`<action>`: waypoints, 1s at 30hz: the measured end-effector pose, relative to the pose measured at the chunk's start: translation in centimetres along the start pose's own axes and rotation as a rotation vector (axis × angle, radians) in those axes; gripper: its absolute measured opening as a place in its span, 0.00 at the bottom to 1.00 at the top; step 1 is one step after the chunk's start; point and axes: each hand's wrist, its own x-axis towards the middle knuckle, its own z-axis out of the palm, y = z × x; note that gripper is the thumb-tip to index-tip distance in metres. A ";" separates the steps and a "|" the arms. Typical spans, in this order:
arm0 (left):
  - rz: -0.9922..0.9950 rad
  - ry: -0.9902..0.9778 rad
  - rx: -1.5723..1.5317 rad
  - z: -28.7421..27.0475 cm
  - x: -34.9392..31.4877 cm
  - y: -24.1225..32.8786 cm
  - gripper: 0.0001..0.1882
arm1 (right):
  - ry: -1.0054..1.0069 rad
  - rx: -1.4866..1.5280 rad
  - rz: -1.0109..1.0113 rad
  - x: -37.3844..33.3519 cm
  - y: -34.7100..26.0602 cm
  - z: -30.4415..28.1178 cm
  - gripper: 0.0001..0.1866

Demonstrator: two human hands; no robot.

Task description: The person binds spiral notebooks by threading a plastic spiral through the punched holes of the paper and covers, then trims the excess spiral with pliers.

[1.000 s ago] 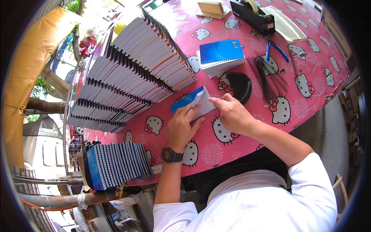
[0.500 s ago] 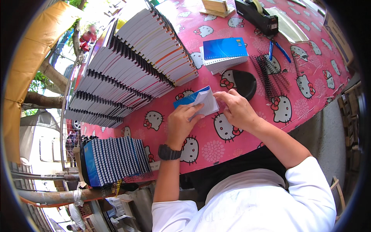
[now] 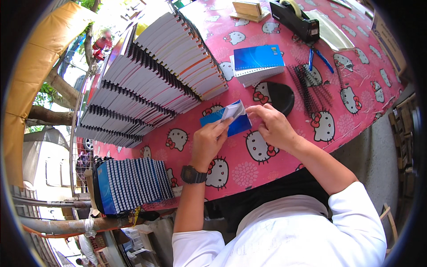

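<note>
Okay, so we've got two hands over the pink tabletop (image 3: pixel 244 173). Our left hand (image 3: pixel 209 138) comes up from 6 o'clock, wrist nearly straight, fingers pinching the one small blue notebook (image 3: pixel 240 126) at mid-tabletop, its pages lifted and curling. Our right hand (image 3: pixel 276 127) slants in from 4 o'clock: index stretched toward the page edge, thumb apart from it, other fingers curled. We can't tell if that fingertip touches.

Going round from the notebook: one loose blue-topped pile (image 3: pixel 257 60) at 1 o'clock, one pair of blue-handled pliers (image 3: pixel 321 60) at 2, spiral-bound blue notebooks (image 3: pixel 138 184) at 8 and thick bound books (image 3: pixel 151 80) at 10, too packed to count. The pile's cover has tiny corner print; our shirt (image 3: pixel 302 236) has faint lettering.
</note>
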 end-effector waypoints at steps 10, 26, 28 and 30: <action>0.016 0.313 0.186 0.4 -1.9 1.4 0.24 | -0.097 0.748 0.400 3.0 -1.0 0.9 0.31; -0.619 0.533 -1.017 2.2 -8.5 6.2 0.31 | 0.085 0.611 0.261 -2.3 -3.8 3.9 0.09; -0.600 0.638 -0.654 2.6 -7.7 7.2 0.31 | 0.141 0.579 0.243 -1.6 -4.3 4.4 0.09; -0.467 0.601 -0.020 1.1 -6.0 9.3 0.33 | 0.167 0.559 0.241 -1.2 -4.1 4.4 0.10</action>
